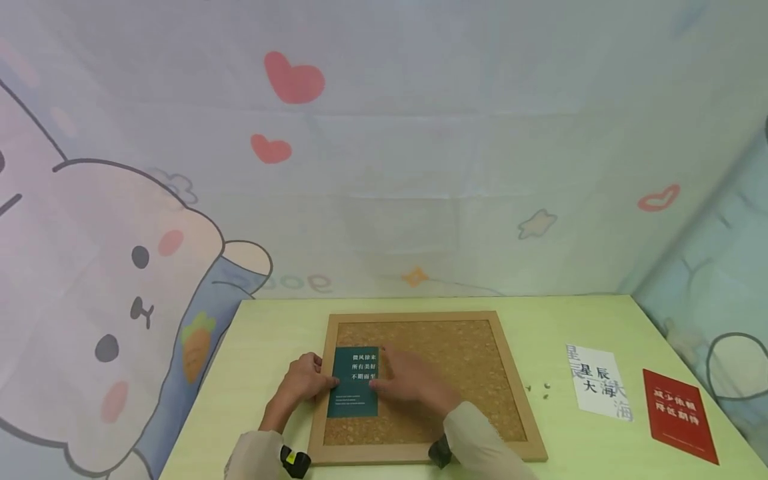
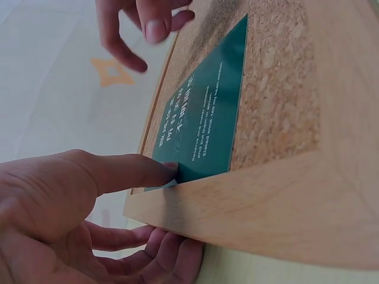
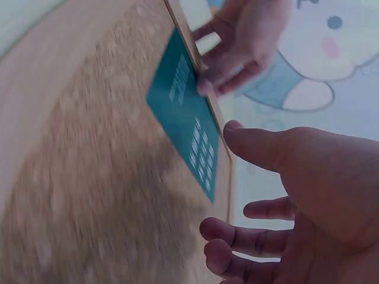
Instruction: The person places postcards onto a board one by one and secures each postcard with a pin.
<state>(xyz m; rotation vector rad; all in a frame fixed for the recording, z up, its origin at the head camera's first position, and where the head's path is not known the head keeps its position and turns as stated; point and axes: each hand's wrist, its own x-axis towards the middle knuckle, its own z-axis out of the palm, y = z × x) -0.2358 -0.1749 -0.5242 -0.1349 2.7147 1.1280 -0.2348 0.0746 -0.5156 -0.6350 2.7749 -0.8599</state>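
A dark green card with white lettering lies on the left part of a wood-framed cork board. My left hand is at the frame's left side. Its thumb presses the card's edge, and its other fingers curl against the outer side of the frame in the left wrist view. By the card's right edge, my right hand hovers over the cork, slightly blurred. Its fingers are spread and relaxed in the right wrist view, with nothing between them and the thumb.
Several tiny metallic pieces lie on the pale yellow-green table, right of the board. Farther right are a white card with dark lettering and a red card. A cartoon-printed cloth hangs behind the table.
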